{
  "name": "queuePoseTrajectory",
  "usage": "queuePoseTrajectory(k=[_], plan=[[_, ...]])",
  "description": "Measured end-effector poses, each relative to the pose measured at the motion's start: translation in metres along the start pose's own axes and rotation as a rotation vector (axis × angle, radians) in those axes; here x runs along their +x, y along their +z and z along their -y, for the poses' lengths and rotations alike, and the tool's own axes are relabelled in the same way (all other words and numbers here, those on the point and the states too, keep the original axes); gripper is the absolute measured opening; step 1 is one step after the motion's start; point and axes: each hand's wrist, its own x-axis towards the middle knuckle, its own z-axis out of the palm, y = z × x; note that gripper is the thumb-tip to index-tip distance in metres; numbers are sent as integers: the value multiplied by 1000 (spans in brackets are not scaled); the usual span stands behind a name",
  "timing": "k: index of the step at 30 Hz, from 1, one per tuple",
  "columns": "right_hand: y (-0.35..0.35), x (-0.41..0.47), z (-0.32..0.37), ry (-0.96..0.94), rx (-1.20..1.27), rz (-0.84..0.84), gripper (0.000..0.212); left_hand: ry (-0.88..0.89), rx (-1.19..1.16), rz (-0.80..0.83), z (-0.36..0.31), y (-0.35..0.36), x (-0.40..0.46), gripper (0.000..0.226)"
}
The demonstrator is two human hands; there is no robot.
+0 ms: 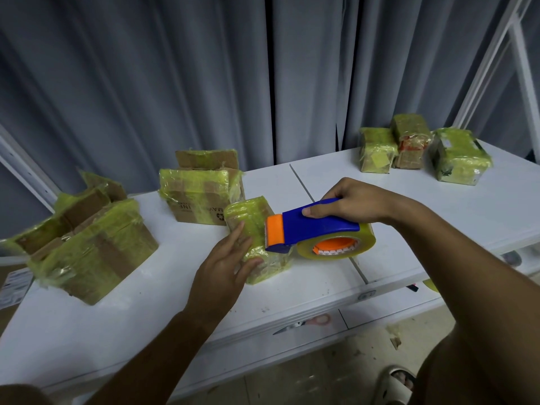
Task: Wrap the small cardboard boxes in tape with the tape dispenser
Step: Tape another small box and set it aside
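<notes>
A small cardboard box (pixel 254 226) wrapped in yellowish tape stands on the white table (pixel 146 302) at the centre. My left hand (pixel 225 264) lies against its left side with straight fingers, thumb on its front. My right hand (pixel 347 203) grips the blue handle of the tape dispenser (pixel 309 229), whose orange front end touches the box's right side. A roll of clear tape (pixel 336 244) sits in the dispenser, resting on the table.
Two larger open taped boxes stand to the left (pixel 87 244) and behind (pixel 201 194). Three small wrapped boxes (pixel 420 147) sit at the back right. Scissors (pixel 304 323) lie on a lower shelf. Grey curtains hang behind the table.
</notes>
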Motion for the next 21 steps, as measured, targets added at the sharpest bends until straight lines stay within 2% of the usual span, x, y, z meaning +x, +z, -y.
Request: queuePoseTrajectory(k=[6, 11, 15, 19, 21], plan=[[0, -2, 1, -15, 21, 34, 39, 43, 126, 44, 5, -8, 3, 53], [-17, -13, -9, -9, 6, 15, 59, 40, 140, 71, 11, -21, 5, 45], [-22, -20, -18, 7, 9, -30, 58, 65, 135, 83, 12, -29, 9, 46], [-8, -18, -21, -4, 5, -37, 61, -25, 81, 119, 6, -33, 13, 37], [-6, -16, -22, -3, 5, -49, 62, -15, 106, 132, -1, -33, 16, 42]])
